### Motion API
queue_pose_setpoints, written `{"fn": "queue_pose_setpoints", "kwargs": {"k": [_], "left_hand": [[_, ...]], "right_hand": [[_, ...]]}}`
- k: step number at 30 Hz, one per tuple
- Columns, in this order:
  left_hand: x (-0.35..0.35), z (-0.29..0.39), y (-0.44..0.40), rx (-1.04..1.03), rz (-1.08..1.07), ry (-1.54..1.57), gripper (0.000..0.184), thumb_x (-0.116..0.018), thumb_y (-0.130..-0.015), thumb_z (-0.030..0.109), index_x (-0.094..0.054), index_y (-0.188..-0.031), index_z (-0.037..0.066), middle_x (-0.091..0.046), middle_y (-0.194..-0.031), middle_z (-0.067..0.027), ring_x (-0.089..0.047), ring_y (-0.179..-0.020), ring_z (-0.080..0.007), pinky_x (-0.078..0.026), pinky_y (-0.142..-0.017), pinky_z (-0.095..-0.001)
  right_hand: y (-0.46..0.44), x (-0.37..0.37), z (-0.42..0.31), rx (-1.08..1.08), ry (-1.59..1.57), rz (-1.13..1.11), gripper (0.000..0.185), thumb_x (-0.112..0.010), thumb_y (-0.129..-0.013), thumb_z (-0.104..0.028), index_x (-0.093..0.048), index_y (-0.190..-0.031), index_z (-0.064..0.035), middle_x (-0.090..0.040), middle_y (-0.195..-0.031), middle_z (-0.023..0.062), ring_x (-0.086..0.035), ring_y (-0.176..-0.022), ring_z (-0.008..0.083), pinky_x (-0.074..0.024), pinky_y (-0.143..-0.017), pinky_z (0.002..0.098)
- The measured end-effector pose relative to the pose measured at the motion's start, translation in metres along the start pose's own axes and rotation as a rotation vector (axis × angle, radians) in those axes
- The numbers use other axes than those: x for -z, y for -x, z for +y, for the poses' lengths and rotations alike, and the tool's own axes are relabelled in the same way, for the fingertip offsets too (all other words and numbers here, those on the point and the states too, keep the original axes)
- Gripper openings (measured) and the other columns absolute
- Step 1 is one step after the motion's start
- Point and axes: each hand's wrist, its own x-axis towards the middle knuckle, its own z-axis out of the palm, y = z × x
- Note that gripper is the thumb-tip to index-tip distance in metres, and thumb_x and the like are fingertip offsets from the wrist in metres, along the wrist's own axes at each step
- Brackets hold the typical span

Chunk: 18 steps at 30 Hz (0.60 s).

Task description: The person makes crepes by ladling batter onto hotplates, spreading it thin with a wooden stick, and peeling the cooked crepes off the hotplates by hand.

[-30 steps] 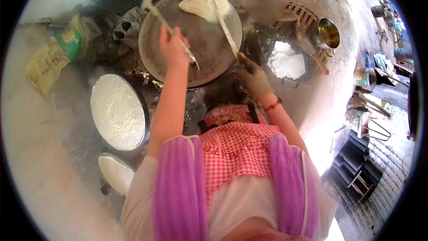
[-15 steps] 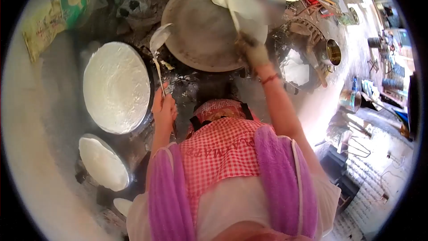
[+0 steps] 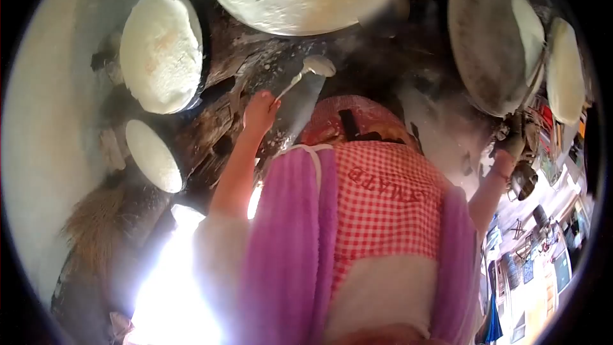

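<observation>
In my left hand I grip the thin handle of a metal ladle; its bowl is coated white and hangs over the dark space between the griddles. At the right, my right hand, dark over the fingers as if gloved, is closed at the near edge of a round grey griddle. A thin stick-like tool runs up from it; its far end is hard to make out. Along that griddle's right side lies a thin white sheet, like a crepe or flatbread.
A large batter-covered griddle is at the top centre. Further white rounds are at the left, lower left and far right. A straw bundle is near bright light. A metal pot stands below my right hand.
My view has swung left, so the grey griddle now appears at the right. The white sheet has come down from the air onto its right side. My left hand still holds the ladle.
</observation>
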Motion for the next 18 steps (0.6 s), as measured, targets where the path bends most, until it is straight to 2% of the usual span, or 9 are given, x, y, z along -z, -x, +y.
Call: {"fn": "queue_pose_setpoints", "kwargs": {"k": [2, 3, 4, 5, 6, 9, 11, 14, 18], "left_hand": [[-0.016, -0.027, -0.015, 0.107, 0.074, -0.294, 0.022, -0.059, -0.087, 0.031, -0.069, -0.100, 0.015, -0.050, -0.129, -0.0159, -0.052, -0.113, -0.0387, -0.045, -0.091, -0.0486], [-0.018, -0.040, -0.029, 0.114, 0.056, -0.290, 0.022, -0.059, -0.087, 0.031, -0.069, -0.100, 0.015, -0.050, -0.129, -0.0159, -0.052, -0.113, -0.0387, -0.045, -0.091, -0.0486], [-0.017, -0.046, -0.042, 0.263, -0.079, -0.268, 0.024, -0.059, -0.088, 0.031, -0.068, -0.105, 0.018, -0.043, -0.136, -0.0176, -0.046, -0.120, -0.0405, -0.042, -0.095, -0.0515], [-0.016, -0.054, -0.059, 0.403, -0.209, -0.248, 0.026, -0.059, -0.088, 0.031, -0.068, -0.111, 0.021, -0.035, -0.143, -0.0193, -0.040, -0.127, -0.0422, -0.039, -0.100, -0.0544], [-0.023, -0.069, -0.075, 0.393, -0.222, -0.249, 0.026, -0.059, -0.088, 0.031, -0.068, -0.111, 0.021, -0.035, -0.143, -0.0193, -0.040, -0.127, -0.0422, -0.039, -0.100, -0.0544], [-0.043, -0.113, -0.104, 0.445, -0.256, -0.314, 0.028, -0.057, -0.090, 0.035, -0.065, -0.114, 0.026, -0.024, -0.150, -0.0195, -0.028, -0.136, -0.0407, -0.036, -0.102, -0.0558], [-0.035, -0.117, -0.124, 0.551, -0.454, -0.279, 0.032, -0.053, -0.091, 0.040, -0.062, -0.119, 0.026, -0.019, -0.151, -0.0201, -0.021, -0.139, -0.0407, -0.035, -0.104, -0.0558], [-0.019, -0.095, -0.125, 0.541, -0.535, -0.365, 0.033, -0.051, -0.093, 0.046, -0.061, -0.122, 0.034, -0.022, -0.151, -0.0180, -0.025, -0.138, -0.0395, -0.034, -0.106, -0.0524], [-0.038, -0.128, -0.119, 0.483, -0.428, -0.246, 0.028, -0.053, -0.092, 0.038, -0.063, -0.115, 0.027, -0.021, -0.151, -0.0206, -0.031, -0.135, -0.0395, -0.040, -0.101, -0.0537]], "right_hand": [[-0.001, -0.006, -0.002, 0.173, 0.242, -0.277, 0.047, -0.055, -0.091, -0.007, -0.045, -0.137, -0.0041, -0.063, -0.110, 0.0057, -0.059, -0.088, 0.0125, -0.0505, -0.071, 0.0235], [0.013, -0.024, -0.015, 0.134, 0.296, -0.288, 0.046, -0.055, -0.091, -0.009, -0.046, -0.136, -0.0044, -0.063, -0.110, 0.0046, -0.058, -0.083, 0.0104, -0.0482, -0.065, 0.0218], [0.026, -0.041, -0.027, 0.096, 0.350, -0.300, 0.045, -0.055, -0.091, -0.012, -0.047, -0.136, -0.0046, -0.063, -0.109, 0.0035, -0.057, -0.078, 0.0082, -0.0459, -0.060, 0.0201], [0.040, -0.045, -0.045, -0.135, 0.228, -0.238, 0.043, -0.054, -0.092, -0.015, -0.050, -0.134, -0.0046, -0.063, -0.110, 0.0024, -0.055, -0.074, 0.0064, -0.0427, -0.054, 0.0188], [0.061, -0.060, -0.060, 0.024, 0.245, -0.344, 0.046, -0.057, -0.090, -0.017, -0.050, -0.134, -0.0034, -0.063, -0.108, 0.0018, -0.054, -0.071, 0.0061, -0.0409, -0.052, 0.0181], [0.046, -0.044, -0.050, 0.009, 0.155, -0.138, 0.046, -0.056, -0.093, -0.016, -0.046, -0.137, -0.0052, -0.060, -0.116, 0.0018, -0.056, -0.080, 0.0052, -0.0431, -0.060, 0.0172], [0.049, -0.058, -0.051, -0.005, 0.107, -0.062, 0.046, -0.055, -0.093, -0.015, -0.046, -0.137, -0.0051, -0.059, -0.120, 0.0021, -0.059, -0.087, 0.0075, -0.0474, -0.066, 0.0187], [0.043, -0.051, -0.063, 0.027, 0.367, -0.200, 0.047, -0.055, -0.093, -0.013, -0.045, -0.138, -0.0045, -0.060, -0.119, 0.0023, -0.059, -0.099, 0.0094, -0.0482, -0.077, 0.0212], [0.057, -0.066, -0.074, 0.027, 0.162, -0.082, 0.041, -0.053, -0.094, -0.013, -0.049, -0.134, -0.0065, -0.063, -0.109, 0.0024, -0.061, -0.092, 0.0112, -0.0504, -0.075, 0.0231]]}}
